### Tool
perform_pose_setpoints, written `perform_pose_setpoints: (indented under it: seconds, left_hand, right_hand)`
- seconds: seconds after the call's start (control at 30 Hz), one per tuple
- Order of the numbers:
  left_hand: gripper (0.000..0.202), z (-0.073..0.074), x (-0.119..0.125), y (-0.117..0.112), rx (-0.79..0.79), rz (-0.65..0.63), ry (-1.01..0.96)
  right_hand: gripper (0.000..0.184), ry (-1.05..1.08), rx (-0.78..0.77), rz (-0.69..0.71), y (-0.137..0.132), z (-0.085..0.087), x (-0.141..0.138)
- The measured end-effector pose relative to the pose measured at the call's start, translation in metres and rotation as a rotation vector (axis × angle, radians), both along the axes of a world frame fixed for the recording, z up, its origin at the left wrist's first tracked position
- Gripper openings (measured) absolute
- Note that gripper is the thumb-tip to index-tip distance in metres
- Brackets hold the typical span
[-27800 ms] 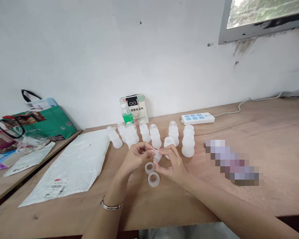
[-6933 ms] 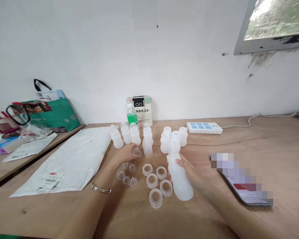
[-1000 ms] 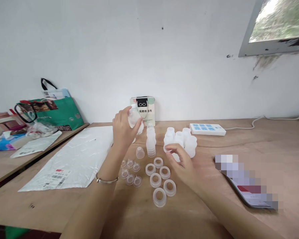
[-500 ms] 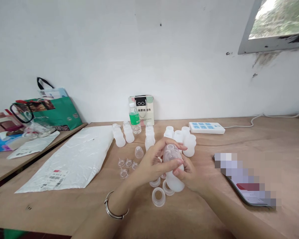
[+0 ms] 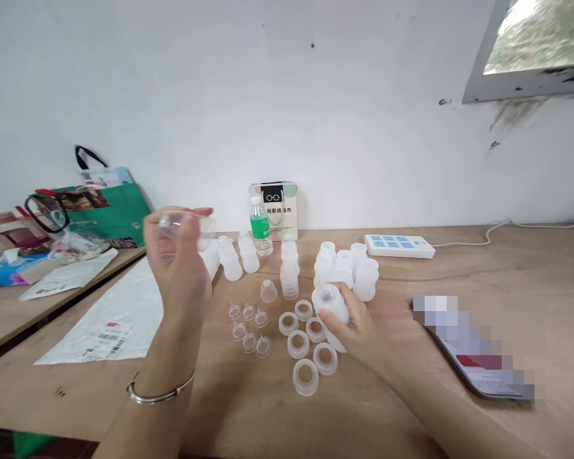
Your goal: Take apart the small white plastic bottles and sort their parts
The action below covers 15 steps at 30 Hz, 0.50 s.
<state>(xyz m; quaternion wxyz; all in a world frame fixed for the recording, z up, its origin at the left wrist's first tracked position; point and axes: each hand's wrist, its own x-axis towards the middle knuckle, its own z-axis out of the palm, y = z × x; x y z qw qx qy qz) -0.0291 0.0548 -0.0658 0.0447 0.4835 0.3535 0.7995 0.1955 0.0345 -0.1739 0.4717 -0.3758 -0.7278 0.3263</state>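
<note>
My left hand [image 5: 175,255] is raised at the left, blurred by motion, its fingers closed around a clear dome-shaped bottle cap [image 5: 171,222]. My right hand [image 5: 356,319] grips a white, translucent baby bottle [image 5: 333,312], tilted over the table, its round top facing up toward me. Left of that bottle lie several translucent screw rings [image 5: 298,344]. Farther left are several clear bottle nipples [image 5: 249,343] in a loose group. A separate clear cap [image 5: 268,291] rests on the table behind them.
White bottles [image 5: 365,280] stand at the back right, with more bottles [image 5: 289,280] at the centre and left. A water bottle [image 5: 261,229] stands before a paper bag [image 5: 287,213]. A white mailing bag [image 5: 110,319], a phone [image 5: 473,350] and a power strip [image 5: 399,246] lie around.
My left hand has left the bottle and moved up to the left with the clear cap. The bottle stays in my right hand, now uncapped and a little higher.
</note>
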Motion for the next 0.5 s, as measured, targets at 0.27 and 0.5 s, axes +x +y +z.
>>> perform_pose_setpoints:
  seconds: [0.27, 0.5]
  left_hand:
    - [0.04, -0.065, -0.027, 0.017, -0.777, -0.081, 0.662]
    - [0.037, -0.102, -0.023, 0.05, -0.978, -0.205, 0.791]
  right_hand:
    - [0.02, 0.119, -0.071, -0.01, -0.002, 0.001, -0.003]
    - [0.017, 0.174, -0.137, 0.017, 0.002, -0.005, -0.003]
